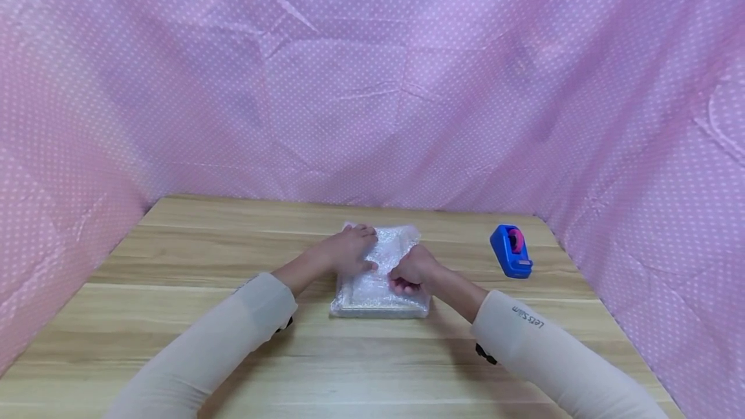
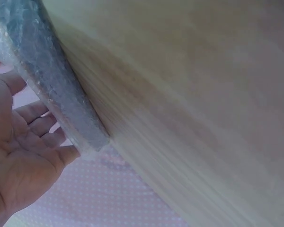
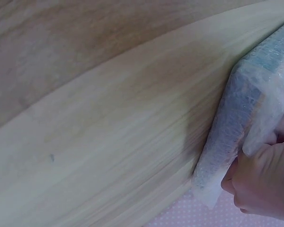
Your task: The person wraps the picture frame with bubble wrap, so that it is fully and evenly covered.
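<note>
A flat rectangular package in clear bubble wrap (image 1: 381,306) lies on the table in the head view. My left hand (image 1: 354,252) rests on its upper left part, fingers spread and fairly straight. In the left wrist view, the left palm (image 2: 23,156) shows beside the wrapped edge (image 2: 61,75). On the right half of the package, my right hand (image 1: 416,270) has its fingers curled in at the wrap. The right wrist view shows that curled hand (image 3: 265,177) against a loose-looking fold of the wrap (image 3: 262,120); its fingertips are partly hidden.
A blue tape dispenser (image 1: 511,252) with a pink roll (image 1: 515,240) stands on the right side of the wooden table (image 1: 233,231). Pink dotted cloth (image 1: 372,83) hangs behind the table and along both sides.
</note>
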A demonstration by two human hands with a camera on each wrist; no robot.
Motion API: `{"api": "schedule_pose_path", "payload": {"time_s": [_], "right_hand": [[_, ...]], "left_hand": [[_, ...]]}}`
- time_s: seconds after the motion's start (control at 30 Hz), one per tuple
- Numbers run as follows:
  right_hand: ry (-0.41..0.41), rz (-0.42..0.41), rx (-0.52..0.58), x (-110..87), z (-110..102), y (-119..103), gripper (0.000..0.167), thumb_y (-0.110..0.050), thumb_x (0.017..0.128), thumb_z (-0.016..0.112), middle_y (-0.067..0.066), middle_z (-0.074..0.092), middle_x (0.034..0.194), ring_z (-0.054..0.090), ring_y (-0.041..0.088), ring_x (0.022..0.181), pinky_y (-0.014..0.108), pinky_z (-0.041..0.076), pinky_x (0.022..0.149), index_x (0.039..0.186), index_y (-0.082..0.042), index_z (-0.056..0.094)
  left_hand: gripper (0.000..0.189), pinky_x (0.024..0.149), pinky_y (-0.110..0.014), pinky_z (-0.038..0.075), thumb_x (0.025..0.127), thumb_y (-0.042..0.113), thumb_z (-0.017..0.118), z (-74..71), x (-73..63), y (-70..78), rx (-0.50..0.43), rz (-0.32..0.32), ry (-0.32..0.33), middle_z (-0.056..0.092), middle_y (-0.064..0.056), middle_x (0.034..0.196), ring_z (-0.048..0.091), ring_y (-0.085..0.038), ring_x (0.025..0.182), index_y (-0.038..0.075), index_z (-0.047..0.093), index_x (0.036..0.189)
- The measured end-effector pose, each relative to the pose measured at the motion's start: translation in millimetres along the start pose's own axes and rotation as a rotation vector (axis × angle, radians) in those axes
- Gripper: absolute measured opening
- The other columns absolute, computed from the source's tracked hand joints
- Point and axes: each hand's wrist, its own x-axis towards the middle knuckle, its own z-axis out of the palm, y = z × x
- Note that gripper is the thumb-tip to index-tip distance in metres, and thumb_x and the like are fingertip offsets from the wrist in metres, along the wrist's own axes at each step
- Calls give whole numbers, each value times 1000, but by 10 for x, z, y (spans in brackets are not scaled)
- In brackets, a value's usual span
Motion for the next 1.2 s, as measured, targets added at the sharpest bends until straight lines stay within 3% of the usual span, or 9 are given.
{"api": "schedule_pose_path", "payload": {"time_s": [0.2,0.37,0.53,0.8,0.97,1.2], "right_hand": [[5,-10,-5,7,4,32,12,1,92,70,6,65,59,51,5,41,13,41,38,82,6,69],[1,-1,5,5,10,42,13,0,92,70,5,64,57,51,5,41,13,41,38,80,6,69],[-4,-3,15,16,10,47,11,1,91,70,6,65,59,52,6,41,14,42,38,82,6,67],[-25,-11,26,31,-7,59,12,1,91,71,7,65,59,54,6,42,14,44,39,81,5,66],[-38,-17,32,24,-40,48,13,2,92,70,8,66,60,55,7,43,15,45,40,80,5,65],[-33,-22,-9,3,-29,14,13,1,93,70,8,66,61,54,8,44,15,45,40,84,4,61]], "left_hand": [[68,120,-61,27,95,39,72,52,29,21,-6,2,50,48,-14,155,39,-34,146,8,49,150],[56,106,-63,42,92,29,77,75,63,5,1,91,84,64,-6,138,54,-35,130,26,55,143],[41,97,-61,48,93,29,76,42,69,-29,46,172,58,68,-7,126,58,-38,122,30,61,131],[51,107,-66,41,97,21,70,-30,32,-53,100,216,-42,56,-18,145,43,-48,139,38,59,143],[48,115,-68,30,100,24,65,-53,2,-9,141,175,-81,39,-26,157,31,-50,146,40,57,145],[48,121,-64,20,106,33,54,-57,-59,26,219,116,-123,23,-26,165,20,-48,152,46,45,151]]}}
